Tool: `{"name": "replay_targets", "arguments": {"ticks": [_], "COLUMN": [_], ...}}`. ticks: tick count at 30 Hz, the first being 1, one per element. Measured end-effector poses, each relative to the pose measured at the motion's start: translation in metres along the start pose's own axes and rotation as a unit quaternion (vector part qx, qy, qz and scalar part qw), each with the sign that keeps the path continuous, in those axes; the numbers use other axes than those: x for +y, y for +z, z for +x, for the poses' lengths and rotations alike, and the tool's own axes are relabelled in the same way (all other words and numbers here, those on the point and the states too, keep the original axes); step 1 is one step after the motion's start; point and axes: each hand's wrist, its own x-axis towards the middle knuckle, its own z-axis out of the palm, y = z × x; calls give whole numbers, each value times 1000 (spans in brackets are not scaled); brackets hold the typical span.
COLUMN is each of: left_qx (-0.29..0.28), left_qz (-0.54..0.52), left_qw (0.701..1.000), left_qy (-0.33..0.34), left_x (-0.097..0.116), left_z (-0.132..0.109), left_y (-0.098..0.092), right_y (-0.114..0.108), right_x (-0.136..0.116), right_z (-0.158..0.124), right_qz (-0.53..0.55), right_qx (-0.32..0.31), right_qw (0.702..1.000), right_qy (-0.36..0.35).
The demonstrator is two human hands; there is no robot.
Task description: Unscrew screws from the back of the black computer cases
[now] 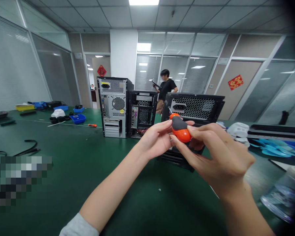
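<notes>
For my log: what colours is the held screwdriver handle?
The handle is orange and dark grey; head view.

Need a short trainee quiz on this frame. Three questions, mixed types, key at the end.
1. Multiple choice. What colours is the handle of the screwdriver gripped by the right hand?
A) blue and white
B) orange and dark grey
C) yellow and green

2. True or false: a clear bottle shows near the right edge of the picture.

3. Fill in the number: ____ computer cases are on the green table.

Key: 1. B; 2. true; 3. three
</notes>
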Motion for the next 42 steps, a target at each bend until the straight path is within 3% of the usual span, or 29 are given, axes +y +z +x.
{"name": "replay_targets", "arguments": {"ticks": [9, 13, 20, 26, 36, 42], "left_qx": [-14, 12, -4, 21, 47, 58], "left_qz": [-22, -34, -8, 1, 8, 8], "left_qw": [1000, 999, 999, 999, 999, 998], "left_qy": [4, 10, 35, 31, 7, 3], "left_x": [-1, -2, -2, -2, 0, 2], "left_z": [1, 1, 1, 3, 3, 4], "left_y": [4, 6, 5, 7, 4, 3], "right_y": [1, 1, 0, -2, -9, -14], "right_x": [-1, -1, -2, 0, 12, 16], "right_z": [1, 1, 2, 2, -9, -8], "right_qz": [-35, -57, -71, -72, 30, 40], "right_qx": [7, 6, 5, -2, -98, -111], "right_qw": [999, 998, 997, 997, 995, 993], "right_qy": [0, 0, -6, -11, 17, 12]}}
